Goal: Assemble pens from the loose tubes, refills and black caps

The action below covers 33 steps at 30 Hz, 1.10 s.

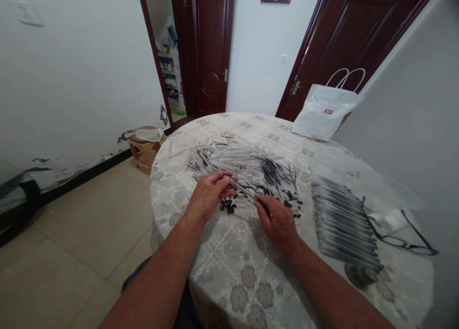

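A slim, translucent pen barrel (244,189) is held slantwise between my two hands over the near part of the pile. My left hand (211,191) pinches its upper left end with thumb and fingers. At the lower right end, my right hand (278,218) has its fingers closed round it. Just beyond the hands lies a heap of whitish pen barrels (229,158), with a bunch of thin black sticks like refills (274,171) at its right. Small black pieces, perhaps caps (228,206), are scattered beneath and beside my fingers.
On the right lies a row of several pens (342,219), beside black-framed glasses (394,241) and a small round object (361,274). A white paper bag (324,111) stands at the back right of the cloth-covered round table (247,290). Left, a stool (145,149) stands by the wall.
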Each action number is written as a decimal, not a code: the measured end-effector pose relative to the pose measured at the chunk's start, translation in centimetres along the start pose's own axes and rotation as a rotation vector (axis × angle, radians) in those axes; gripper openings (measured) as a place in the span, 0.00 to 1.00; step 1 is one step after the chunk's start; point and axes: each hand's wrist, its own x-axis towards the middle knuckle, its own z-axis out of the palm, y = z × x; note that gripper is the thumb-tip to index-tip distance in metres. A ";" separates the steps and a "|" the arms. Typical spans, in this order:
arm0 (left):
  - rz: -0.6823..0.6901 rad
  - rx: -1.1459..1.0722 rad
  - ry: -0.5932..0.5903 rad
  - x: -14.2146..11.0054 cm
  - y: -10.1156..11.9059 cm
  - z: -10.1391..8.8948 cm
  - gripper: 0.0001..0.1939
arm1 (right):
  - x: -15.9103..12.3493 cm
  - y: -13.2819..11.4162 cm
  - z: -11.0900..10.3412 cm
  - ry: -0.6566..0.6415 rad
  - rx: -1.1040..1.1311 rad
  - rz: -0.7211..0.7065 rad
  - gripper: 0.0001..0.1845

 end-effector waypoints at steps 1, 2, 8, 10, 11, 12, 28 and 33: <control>-0.001 0.003 0.002 0.0 -0.1 0.2 0.16 | 0.1 -0.2 -0.1 -0.008 0.003 -0.002 0.15; 0.003 0.008 0.005 0.0 -0.2 0.3 0.16 | 0.2 -0.4 -0.2 -0.012 0.010 0.004 0.16; 0.025 0.053 0.016 0.3 -0.4 0.6 0.15 | 0.6 -1.5 -0.7 -0.023 0.247 0.248 0.13; 0.030 0.086 0.011 0.4 -0.4 0.6 0.15 | 0.8 -1.6 -0.5 -0.070 0.499 0.450 0.13; 0.030 0.098 0.015 0.4 -0.4 0.7 0.15 | 0.9 -1.5 -0.3 -0.096 0.638 0.553 0.14; 0.029 0.105 0.024 0.4 -0.4 0.7 0.15 | 1.0 -1.4 -0.2 -0.123 0.765 0.643 0.15; -0.023 0.454 -0.233 -0.2 -0.5 1.6 0.20 | 2.5 -0.1 -10.3 -0.296 -0.454 0.057 0.06; 0.019 0.515 -0.099 0.3 0.1 0.3 0.22 | 1.9 5.7 -17.2 -0.293 -0.830 0.268 0.11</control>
